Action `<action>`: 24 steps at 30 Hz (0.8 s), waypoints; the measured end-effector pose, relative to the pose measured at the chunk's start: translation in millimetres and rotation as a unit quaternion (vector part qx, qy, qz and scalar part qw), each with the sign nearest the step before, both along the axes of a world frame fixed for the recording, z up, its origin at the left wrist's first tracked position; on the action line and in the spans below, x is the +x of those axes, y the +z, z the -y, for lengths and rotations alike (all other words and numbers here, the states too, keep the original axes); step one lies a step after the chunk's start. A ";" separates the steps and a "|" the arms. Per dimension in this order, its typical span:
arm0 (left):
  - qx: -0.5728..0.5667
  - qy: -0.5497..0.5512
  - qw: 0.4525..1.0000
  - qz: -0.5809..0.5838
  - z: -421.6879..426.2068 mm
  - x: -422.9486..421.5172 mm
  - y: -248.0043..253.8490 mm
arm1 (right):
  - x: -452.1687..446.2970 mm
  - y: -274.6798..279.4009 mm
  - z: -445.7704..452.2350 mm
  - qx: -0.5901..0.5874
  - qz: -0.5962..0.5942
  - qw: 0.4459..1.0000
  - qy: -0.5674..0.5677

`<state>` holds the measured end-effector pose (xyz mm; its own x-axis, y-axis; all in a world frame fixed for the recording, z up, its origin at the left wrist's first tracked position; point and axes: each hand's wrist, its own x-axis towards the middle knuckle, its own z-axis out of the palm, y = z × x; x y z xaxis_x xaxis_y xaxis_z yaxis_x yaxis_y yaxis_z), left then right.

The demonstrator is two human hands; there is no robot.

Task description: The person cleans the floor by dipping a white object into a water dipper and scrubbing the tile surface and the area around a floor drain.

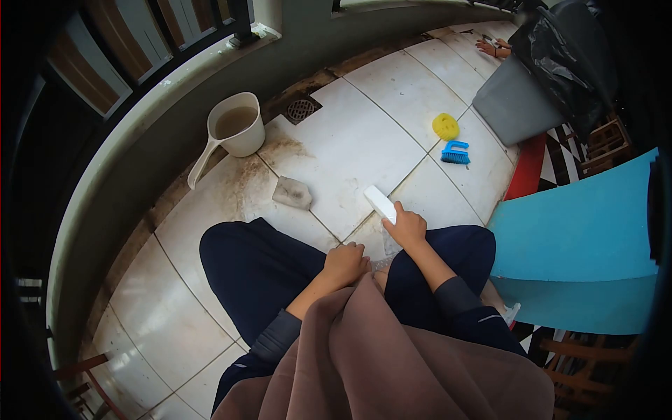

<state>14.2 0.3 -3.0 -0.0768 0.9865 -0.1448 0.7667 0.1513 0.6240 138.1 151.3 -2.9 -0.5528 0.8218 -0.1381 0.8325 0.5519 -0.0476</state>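
My right hand (407, 229) is closed around the lower end of a white oblong block (380, 204). The block points up and left over the tiles; whether it is a sponge I cannot tell. My left hand (346, 264) lies by my lap with curled fingers, their undersides hidden. Ahead of the left hand, a worn greyish-white block (292, 193) rests on the floor. Farther off to the right sit a yellow round sponge (445, 127) and a blue scrubbing brush (455, 152), close together. A white dipper (246, 138) with cloudy water stands at the left, its handle towards me.
White floor tiles (364, 140) with brown stains run along a low curved wall (175, 112) topped by railings. A drain grate (301, 110) lies near the wall. At right are a grey bin (514, 101) with a black bag, another person's hand (493, 48) and a turquoise panel (581, 245).
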 end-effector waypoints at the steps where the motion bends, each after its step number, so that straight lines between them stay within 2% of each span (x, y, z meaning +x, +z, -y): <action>1: 0.000 0.000 1.000 0.002 0.5 -0.4 2.2 | 0.0 0.5 1.2 0.005 0.009 1.000 0.001; 3: 0.003 -0.001 1.000 0.004 -3.7 0.4 6.1 | 0.9 -0.3 16.1 -0.016 0.013 0.995 0.094; 5: -0.001 -0.001 1.000 0.005 -6.5 2.0 8.1 | 2.9 3.7 19.0 -0.015 0.001 0.993 0.116; 8: -0.001 0.007 1.000 0.001 -2.7 1.3 1.7 | 5.1 -1.4 -5.6 0.000 -0.008 1.000 0.016; 11: 0.000 0.008 1.000 0.009 -0.7 -1.9 3.0 | -2.6 6.4 1.5 -0.002 0.002 1.000 0.010; 15: 0.003 0.000 1.000 0.009 -6.1 2.7 4.4 | -0.1 17.2 23.1 -0.051 0.010 0.992 0.119; 19: -0.002 0.008 1.000 0.016 -1.0 0.6 2.1 | 4.4 9.2 -12.5 0.005 -0.004 1.000 0.026; 24: -0.015 -0.002 1.000 0.007 -7.4 0.8 4.0 | -2.9 17.5 11.7 -0.044 0.035 0.993 0.101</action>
